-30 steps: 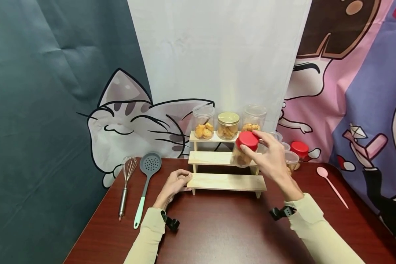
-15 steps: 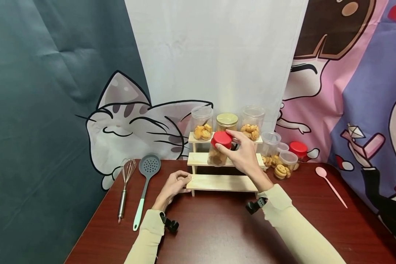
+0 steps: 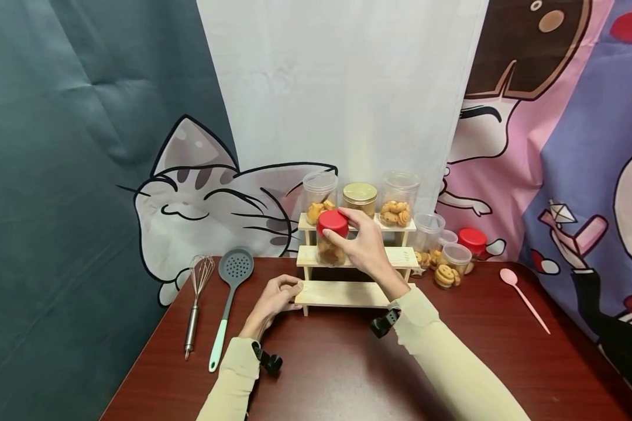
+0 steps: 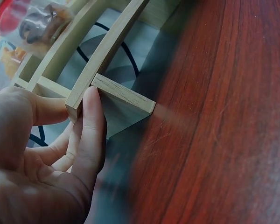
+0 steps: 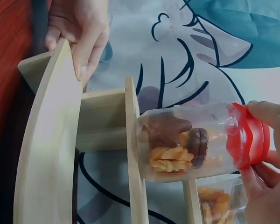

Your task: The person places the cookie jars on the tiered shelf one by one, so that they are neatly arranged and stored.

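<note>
Three jars (image 3: 360,193) already stand on top of the rack (image 3: 355,292), the right grip (image 3: 367,245) pinches a red-lidded jar (image 3: 327,248) at the left end of the middle step (image 3: 400,257), the left grip (image 3: 275,297) holds the lowest step (image 3: 323,294), and four more jars (image 3: 450,268) seem left on the bench (image 3: 321,374)

Partly covering gold-lidded jar (image 3: 360,196) with right hand (image 3: 367,245); cropping red lid (image 4: 3,17) at left wrist view's edge!
</note>
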{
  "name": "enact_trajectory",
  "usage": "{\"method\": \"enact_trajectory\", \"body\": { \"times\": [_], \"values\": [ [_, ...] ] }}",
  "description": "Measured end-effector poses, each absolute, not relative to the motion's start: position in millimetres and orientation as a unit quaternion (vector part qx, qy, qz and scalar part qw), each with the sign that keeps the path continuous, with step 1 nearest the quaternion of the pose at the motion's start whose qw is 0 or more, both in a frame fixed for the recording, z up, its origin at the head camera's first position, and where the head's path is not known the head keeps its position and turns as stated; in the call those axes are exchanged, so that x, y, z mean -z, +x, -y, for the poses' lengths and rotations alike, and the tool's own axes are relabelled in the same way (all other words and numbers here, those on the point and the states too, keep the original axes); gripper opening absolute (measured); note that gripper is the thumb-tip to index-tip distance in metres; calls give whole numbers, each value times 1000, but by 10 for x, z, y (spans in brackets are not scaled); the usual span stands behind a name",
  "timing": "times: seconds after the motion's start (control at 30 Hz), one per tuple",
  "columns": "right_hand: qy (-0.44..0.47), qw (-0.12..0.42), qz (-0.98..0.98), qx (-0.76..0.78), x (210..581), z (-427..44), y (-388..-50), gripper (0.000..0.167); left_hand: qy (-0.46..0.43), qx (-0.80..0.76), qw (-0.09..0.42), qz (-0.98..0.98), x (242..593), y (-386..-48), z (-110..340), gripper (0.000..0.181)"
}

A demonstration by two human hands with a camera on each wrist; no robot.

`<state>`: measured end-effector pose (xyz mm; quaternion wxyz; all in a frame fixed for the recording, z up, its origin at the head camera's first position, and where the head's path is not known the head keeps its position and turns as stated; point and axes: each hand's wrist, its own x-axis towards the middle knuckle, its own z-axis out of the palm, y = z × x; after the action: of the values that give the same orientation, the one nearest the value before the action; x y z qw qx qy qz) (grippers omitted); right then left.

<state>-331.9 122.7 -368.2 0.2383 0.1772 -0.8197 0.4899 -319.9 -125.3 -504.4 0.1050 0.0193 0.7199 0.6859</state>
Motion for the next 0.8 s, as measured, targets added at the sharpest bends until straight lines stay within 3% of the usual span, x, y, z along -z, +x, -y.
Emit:
{"method": "enact_trajectory", "body": {
  "times": [0.5, 0.8],
  "values": [
    [184, 257, 855, -411, 3674, -1145, -3406, 65, 25, -686, 109, -719, 5045, -3206, 1262, 34],
    [182, 279, 834, -440, 3768, -1233, -3255, 81, 20, -683, 109, -721, 5066, -3220, 1268, 36]
  ]
}}
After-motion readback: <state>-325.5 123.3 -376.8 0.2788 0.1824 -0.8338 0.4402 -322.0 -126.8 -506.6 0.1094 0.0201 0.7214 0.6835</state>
